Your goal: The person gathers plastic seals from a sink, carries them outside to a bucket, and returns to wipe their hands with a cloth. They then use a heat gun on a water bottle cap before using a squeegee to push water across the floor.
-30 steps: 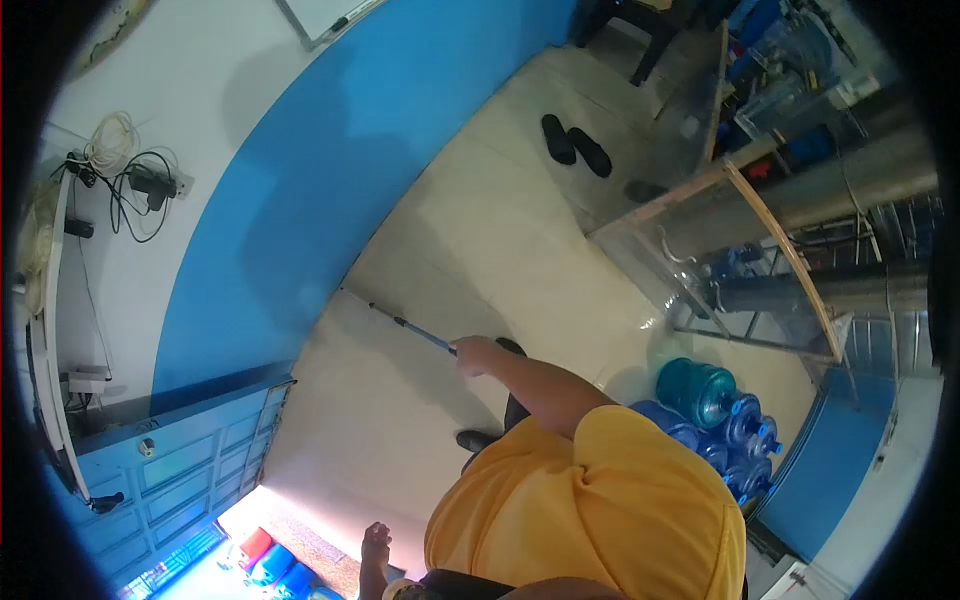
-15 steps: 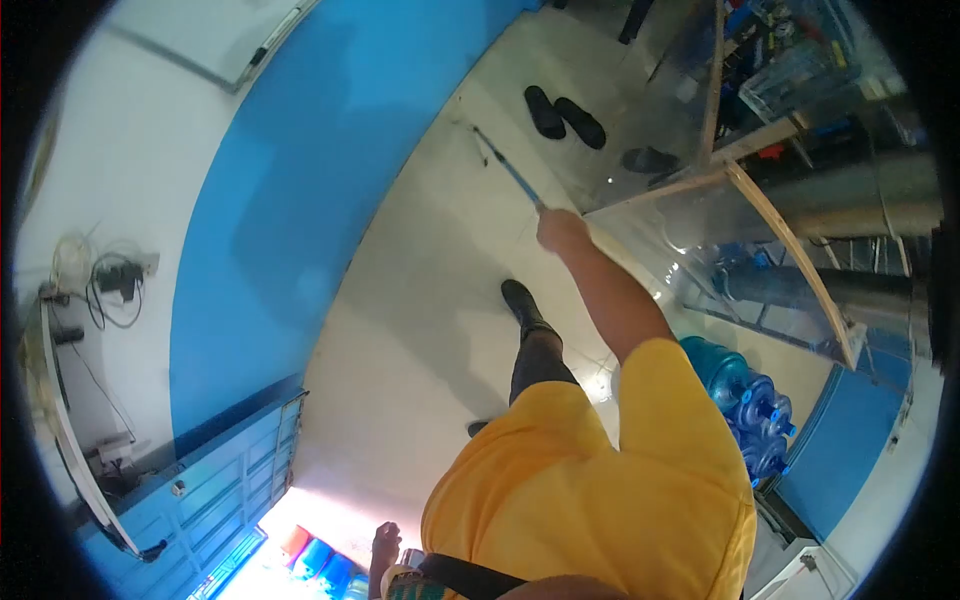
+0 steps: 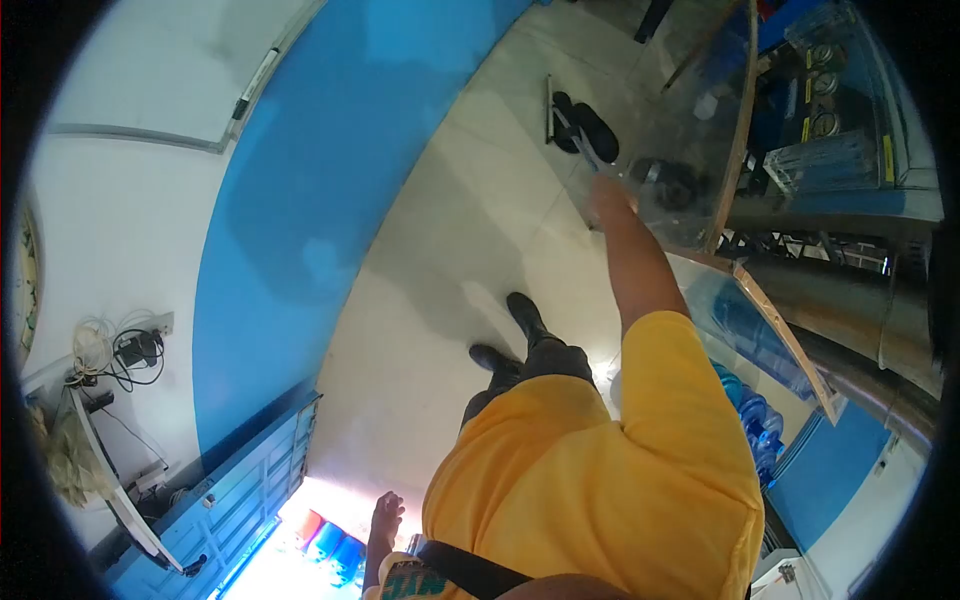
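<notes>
My right hand (image 3: 607, 192) is stretched out ahead, shut on a thin blue and silver pole (image 3: 580, 147). The pole runs away from me to a narrow flat head (image 3: 548, 108) that rests on the pale tiled floor (image 3: 470, 230), beside a pair of black sandals (image 3: 592, 126). My left hand (image 3: 384, 520) hangs low by my hip with the fingers loose and nothing in it. My yellow shirt (image 3: 600, 480) fills the lower middle, with my black boots (image 3: 520, 312) on the floor below it.
A glass partition in a wooden frame (image 3: 742, 150) stands right of the pole. Blue water jugs (image 3: 752, 412) and steel tanks (image 3: 850, 300) are behind it. A blue wall (image 3: 290, 200) runs on the left, a blue gate (image 3: 250, 480) at lower left, more jugs (image 3: 330, 542) outside.
My right arm swung the pole from the floor at my left round to the far floor by the sandals. I turned and stepped that way.
</notes>
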The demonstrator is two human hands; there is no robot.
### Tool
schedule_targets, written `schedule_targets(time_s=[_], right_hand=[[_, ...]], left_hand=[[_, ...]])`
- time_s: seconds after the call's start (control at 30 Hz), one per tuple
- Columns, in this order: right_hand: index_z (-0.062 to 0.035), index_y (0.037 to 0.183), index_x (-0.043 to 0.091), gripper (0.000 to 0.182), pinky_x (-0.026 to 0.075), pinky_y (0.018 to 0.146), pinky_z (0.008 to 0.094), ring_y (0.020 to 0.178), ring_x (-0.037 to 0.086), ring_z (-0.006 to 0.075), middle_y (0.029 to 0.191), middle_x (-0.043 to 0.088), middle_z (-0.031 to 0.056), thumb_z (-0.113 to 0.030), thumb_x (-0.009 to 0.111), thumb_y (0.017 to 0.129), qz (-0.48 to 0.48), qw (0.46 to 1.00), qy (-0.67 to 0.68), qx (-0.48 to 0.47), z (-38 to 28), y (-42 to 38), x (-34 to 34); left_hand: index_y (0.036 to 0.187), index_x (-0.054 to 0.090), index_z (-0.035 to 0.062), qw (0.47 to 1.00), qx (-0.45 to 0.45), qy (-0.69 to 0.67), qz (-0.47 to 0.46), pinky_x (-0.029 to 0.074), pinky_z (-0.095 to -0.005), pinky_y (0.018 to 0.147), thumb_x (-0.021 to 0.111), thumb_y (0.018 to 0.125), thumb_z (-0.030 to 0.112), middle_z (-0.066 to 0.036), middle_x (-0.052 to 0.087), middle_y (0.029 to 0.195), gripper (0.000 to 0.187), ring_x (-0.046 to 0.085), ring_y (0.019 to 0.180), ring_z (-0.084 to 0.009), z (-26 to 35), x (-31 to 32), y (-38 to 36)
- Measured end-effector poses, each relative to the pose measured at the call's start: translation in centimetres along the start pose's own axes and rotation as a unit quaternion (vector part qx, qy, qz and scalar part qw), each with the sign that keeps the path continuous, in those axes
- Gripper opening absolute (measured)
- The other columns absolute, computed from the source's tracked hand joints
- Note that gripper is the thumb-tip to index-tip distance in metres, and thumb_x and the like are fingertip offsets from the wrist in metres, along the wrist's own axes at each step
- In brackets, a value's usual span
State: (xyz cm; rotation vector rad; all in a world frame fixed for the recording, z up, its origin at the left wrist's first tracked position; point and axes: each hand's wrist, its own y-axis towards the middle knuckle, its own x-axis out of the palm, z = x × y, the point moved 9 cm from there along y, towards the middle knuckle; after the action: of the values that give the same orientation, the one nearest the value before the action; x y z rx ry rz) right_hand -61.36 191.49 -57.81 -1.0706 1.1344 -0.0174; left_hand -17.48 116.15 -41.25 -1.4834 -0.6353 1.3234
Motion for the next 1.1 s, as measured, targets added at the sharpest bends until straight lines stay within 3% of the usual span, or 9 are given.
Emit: schedule_targets(time_s=[0.27, 0.37, 0.47, 0.53, 0.63, 0.8, 0.87, 1.0, 1.1], right_hand=[[-0.0035, 0.121, 0.062, 0.038, 0.047, 0.094, 0.0458, 0.116, 0.057, 0.0364, 0.125, 0.060, 0.0219, -0.023, 0.055, 0.089, 0.110, 0.993, 0.034, -0.013, 7.7, -1.8, -2.9], [-0.0018, 0.117, 0.063, 0.036, 0.050, 0.087, 0.0445, 0.109, 0.062, 0.0354, 0.116, 0.064, 0.0232, -0.021, 0.058, 0.087, 0.066, 0.997, -0.030, 0.003, 7.4, -2.9, -3.9], [-0.0006, 0.117, 0.062, 0.036, 0.053, 0.082, 0.0436, 0.103, 0.065, 0.0349, 0.107, 0.067, 0.0230, -0.021, 0.057, 0.088, 0.083, 0.996, 0.030, 0.010, 5.9, -1.1, -4.9], [-0.0002, 0.114, 0.062, 0.032, 0.052, 0.082, 0.0430, 0.102, 0.065, 0.0342, 0.107, 0.066, 0.0219, -0.020, 0.056, 0.090, 0.041, 0.969, 0.231, 0.081, 4.7, -0.6, -6.0], [-0.0011, 0.112, 0.063, 0.028, 0.052, 0.082, 0.0432, 0.102, 0.064, 0.0335, 0.108, 0.066, 0.0209, -0.019, 0.054, 0.092, 0.159, 0.974, 0.163, 0.012, 2.6, 5.3, -8.4], [-0.0018, 0.112, 0.063, 0.024, 0.051, 0.087, 0.0422, 0.105, 0.063, 0.0319, 0.112, 0.064, 0.0189, -0.015, 0.053, 0.094, 0.080, 0.991, 0.094, 0.055, -0.5, 18.4, -11.5], [-0.0007, 0.113, 0.063, 0.025, 0.051, 0.087, 0.0419, 0.106, 0.063, 0.0311, 0.114, 0.064, 0.0182, -0.015, 0.055, 0.094, 0.175, 0.976, 0.116, 0.048, -1.2, 21.0, -14.3], [-0.0005, 0.118, 0.060, 0.030, 0.050, 0.088, 0.0403, 0.108, 0.061, 0.0317, 0.117, 0.063, 0.0180, -0.015, 0.057, 0.092, 0.093, 0.994, 0.050, -0.006, -4.9, 24.8, -17.1], [-0.0028, 0.121, 0.060, 0.033, 0.049, 0.093, 0.0412, 0.112, 0.060, 0.0344, 0.121, 0.062, 0.0181, -0.018, 0.052, 0.093, -0.030, 0.999, 0.010, -0.029, -4.9, 24.3, -11.8]], left_hand=[[0.132, 0.046, 0.0082, 0.997, 0.054, 0.043, -0.018, 0.049, -0.0336, 0.075, 0.054, 0.097, 0.038, -0.009, 0.062, 0.112, 0.047, 0.062, 0.096, -0.0211, 3.2, -2.0, 5.2], [0.129, 0.049, 0.0046, 0.993, 0.069, 0.096, 0.000, 0.049, -0.0325, 0.075, 0.055, 0.097, 0.038, -0.008, 0.064, 0.106, 0.047, 0.062, 0.093, -0.0181, 5.5, -2.9, 7.2], [0.130, 0.048, 0.0096, 0.988, 0.077, 0.136, -0.008, 0.049, -0.0330, 0.074, 0.051, 0.098, 0.039, -0.007, 0.063, 0.114, 0.043, 0.062, 0.094, -0.0200, 8.6, -3.2, 8.1], [0.129, 0.049, 0.0042, 0.990, 0.070, 0.120, 0.006, 0.048, -0.0320, 0.077, 0.055, 0.096, 0.037, -0.007, 0.063, 0.106, 0.047, 0.061, 0.092, -0.0176, 11.0, -3.3, 8.1], [0.133, 0.045, 0.0087, 0.998, 0.012, 0.059, 0.016, 0.048, -0.0363, 0.080, 0.053, 0.098, 0.036, -0.009, 0.061, 0.114, 0.045, 0.060, 0.097, -0.0207, 15.1, -2.5, 6.5], [0.137, 0.040, 0.0136, 0.999, -0.044, 0.009, -0.021, 0.046, -0.0447, 0.087, 0.049, 0.099, 0.038, -0.013, 0.058, 0.124, 0.046, 0.059, 0.104, -0.0283, 18.0, -0.3, 5.3], [0.138, 0.039, 0.0115, 0.996, -0.064, 0.051, -0.021, 0.047, -0.0444, 0.087, 0.047, 0.100, 0.040, -0.016, 0.057, 0.126, 0.048, 0.059, 0.106, -0.0290, 19.3, 0.7, 4.5], [0.138, 0.038, 0.0084, 0.993, -0.102, 0.057, -0.012, 0.046, -0.0436, 0.090, 0.046, 0.100, 0.042, -0.017, 0.056, 0.129, 0.051, 0.058, 0.110, -0.0292, 22.1, 1.1, 3.5], [0.137, 0.038, 0.0078, 0.995, -0.074, 0.064, -0.012, 0.046, -0.0434, 0.090, 0.046, 0.099, 0.043, -0.017, 0.056, 0.128, 0.052, 0.058, 0.110, -0.0295, 25.0, 0.5, 3.3]])
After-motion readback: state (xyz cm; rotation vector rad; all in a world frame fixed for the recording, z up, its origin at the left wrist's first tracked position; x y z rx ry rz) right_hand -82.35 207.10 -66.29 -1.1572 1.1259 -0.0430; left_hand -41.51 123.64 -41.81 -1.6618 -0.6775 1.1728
